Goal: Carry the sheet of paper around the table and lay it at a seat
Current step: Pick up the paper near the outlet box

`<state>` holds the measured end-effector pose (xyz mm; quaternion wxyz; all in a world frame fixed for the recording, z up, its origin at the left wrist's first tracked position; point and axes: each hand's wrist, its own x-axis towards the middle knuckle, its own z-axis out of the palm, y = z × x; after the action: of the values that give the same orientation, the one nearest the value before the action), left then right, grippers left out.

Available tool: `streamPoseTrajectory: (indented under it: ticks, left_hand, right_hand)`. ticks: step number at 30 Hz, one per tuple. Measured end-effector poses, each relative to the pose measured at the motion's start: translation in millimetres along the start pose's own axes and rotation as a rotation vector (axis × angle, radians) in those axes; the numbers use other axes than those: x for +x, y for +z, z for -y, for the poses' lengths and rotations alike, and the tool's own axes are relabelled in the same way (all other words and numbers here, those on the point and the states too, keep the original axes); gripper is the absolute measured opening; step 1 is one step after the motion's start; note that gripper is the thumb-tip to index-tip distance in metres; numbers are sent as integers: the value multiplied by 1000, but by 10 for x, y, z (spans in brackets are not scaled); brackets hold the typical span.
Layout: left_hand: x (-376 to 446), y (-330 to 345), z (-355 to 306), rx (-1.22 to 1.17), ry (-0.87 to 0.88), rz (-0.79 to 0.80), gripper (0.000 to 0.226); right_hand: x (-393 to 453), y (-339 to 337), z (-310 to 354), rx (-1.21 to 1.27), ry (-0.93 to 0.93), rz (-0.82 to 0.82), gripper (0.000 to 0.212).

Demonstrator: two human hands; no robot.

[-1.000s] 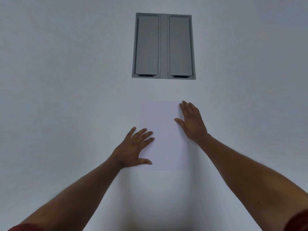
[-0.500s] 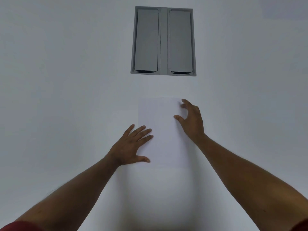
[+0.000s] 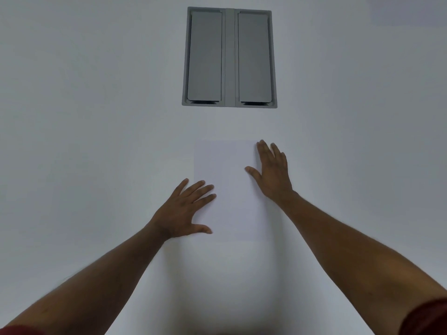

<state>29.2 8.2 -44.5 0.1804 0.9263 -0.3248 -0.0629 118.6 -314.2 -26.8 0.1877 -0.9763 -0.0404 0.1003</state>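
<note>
On the white table (image 3: pixel 96 141), both hands flat on the sheet (image 3: pixel 227 189).

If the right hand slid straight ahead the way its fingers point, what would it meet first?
Bare table first, then probably the grey hatch set in the tabletop, at its near right corner. The right hand lies flat on the paper's right edge.

Left hand (image 3: pixel 186 209): palm down, fingers (image 3: pixel 204 188) spread, straight. Right hand (image 3: pixel 273 172): palm down, flat, thumb out. Both forearms bare, extended forward.

Sheet of paper (image 3: pixel 229 189) side edges hidden under both hands; dark red sleeves (image 3: pixel 425 317) cut off at bottom corners.
</note>
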Motion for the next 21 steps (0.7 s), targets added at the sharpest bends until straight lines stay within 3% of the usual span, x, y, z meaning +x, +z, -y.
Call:
streamPoseTrajectory:
  ticks: [6, 10, 15, 21]
  left_hand:
    - [3, 8, 6, -13, 5, -15, 101]
    - [9, 8, 10, -13, 10, -12, 101]
    - [14, -5, 2, -6, 5, -4, 102]
    - [19, -21, -16, 11, -13, 55, 104]
  right_hand:
    - [-11, 49, 16, 44, -23, -41, 73]
    - [-43, 29, 80, 228, 1, -117, 71]
    - [-207, -192, 258, 747, 372, -129, 83]
    - [-808, -61, 183, 903, 600, 0, 44]
